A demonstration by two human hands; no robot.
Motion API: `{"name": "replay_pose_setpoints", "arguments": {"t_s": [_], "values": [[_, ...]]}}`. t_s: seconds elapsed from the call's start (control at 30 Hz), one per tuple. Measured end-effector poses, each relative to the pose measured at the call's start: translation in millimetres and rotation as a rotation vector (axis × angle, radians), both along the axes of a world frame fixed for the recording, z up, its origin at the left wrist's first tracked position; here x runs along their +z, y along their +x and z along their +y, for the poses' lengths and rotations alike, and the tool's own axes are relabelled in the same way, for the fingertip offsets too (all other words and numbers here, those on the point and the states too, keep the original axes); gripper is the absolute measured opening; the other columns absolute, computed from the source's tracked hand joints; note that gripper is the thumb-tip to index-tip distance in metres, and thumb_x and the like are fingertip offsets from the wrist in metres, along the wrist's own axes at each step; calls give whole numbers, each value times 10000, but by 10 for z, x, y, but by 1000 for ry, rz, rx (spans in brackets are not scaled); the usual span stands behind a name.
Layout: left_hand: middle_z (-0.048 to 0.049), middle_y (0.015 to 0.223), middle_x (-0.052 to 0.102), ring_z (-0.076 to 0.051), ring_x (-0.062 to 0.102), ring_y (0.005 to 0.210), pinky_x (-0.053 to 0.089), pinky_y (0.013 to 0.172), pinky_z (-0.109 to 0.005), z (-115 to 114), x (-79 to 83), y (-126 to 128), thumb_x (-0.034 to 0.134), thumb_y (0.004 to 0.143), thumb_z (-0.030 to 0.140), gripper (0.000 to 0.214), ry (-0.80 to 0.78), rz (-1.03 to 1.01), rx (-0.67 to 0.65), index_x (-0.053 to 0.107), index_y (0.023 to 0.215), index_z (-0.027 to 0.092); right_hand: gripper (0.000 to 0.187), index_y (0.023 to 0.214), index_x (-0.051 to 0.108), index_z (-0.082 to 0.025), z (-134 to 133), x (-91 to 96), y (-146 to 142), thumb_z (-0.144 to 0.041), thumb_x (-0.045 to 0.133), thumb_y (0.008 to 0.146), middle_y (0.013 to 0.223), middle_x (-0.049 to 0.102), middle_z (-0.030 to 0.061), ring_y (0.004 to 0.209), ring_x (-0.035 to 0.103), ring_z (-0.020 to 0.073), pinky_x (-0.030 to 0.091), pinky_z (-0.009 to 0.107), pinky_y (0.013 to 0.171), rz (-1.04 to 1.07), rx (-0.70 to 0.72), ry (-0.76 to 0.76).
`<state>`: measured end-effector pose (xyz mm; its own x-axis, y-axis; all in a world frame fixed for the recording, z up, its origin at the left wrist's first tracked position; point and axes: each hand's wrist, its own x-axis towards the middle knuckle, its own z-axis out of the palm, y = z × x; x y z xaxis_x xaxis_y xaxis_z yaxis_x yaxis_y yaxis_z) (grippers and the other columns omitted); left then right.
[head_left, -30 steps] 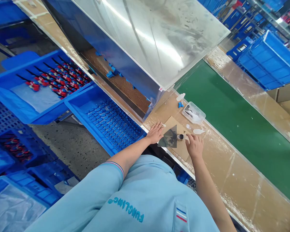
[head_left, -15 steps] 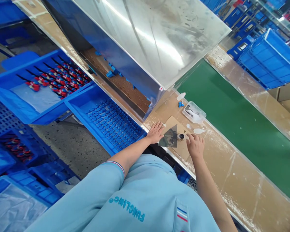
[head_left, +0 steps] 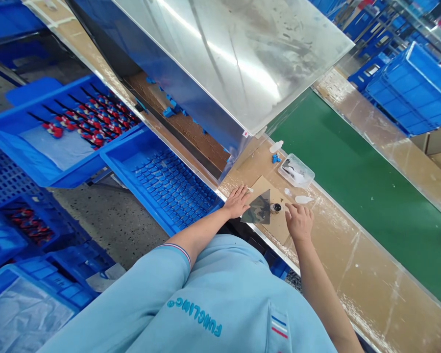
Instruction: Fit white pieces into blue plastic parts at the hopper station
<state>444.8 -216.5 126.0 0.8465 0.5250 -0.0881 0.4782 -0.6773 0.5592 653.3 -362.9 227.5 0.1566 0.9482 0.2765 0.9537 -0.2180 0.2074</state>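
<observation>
Lying flat with fingers stretched out, my left hand (head_left: 237, 202) rests at the bench's near edge, beside the left side of a dark, shiny sheet (head_left: 257, 210). A small bottle with a black cap (head_left: 276, 207) stands at the sheet's right edge, on a piece of cardboard (head_left: 279, 229). Just right of that bottle is my right hand (head_left: 300, 220), palm down, its fingers loosely bent and apart, with nothing visible in them. Beyond its fingertips lies a white squeeze bottle (head_left: 303, 199).
A clear plastic box (head_left: 296, 170), small blue pieces (head_left: 276, 158) and another white bottle (head_left: 276, 146) sit farther back. Behind runs a green conveyor belt (head_left: 353, 162). A metal hood (head_left: 238, 59) rises to the left. Blue trays of parts (head_left: 161, 215) stand below left.
The view has shifted very slightly. My right hand has edged a little to the right, away from the black-capped bottle. My left hand has stayed in place.
</observation>
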Motion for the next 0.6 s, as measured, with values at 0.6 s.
{"name": "replay_pose_setpoints", "arguments": {"t_s": [0.6], "values": [[-104, 1618, 149, -257, 83, 1501, 145, 1219, -462, 6, -77, -2, 426, 944, 440, 600, 10, -10, 4, 357, 1483, 187, 206, 980, 719, -217, -47, -71, 8, -157, 572, 848, 954, 640, 71, 876, 469, 191, 282, 323, 842, 75, -46, -18]]}}
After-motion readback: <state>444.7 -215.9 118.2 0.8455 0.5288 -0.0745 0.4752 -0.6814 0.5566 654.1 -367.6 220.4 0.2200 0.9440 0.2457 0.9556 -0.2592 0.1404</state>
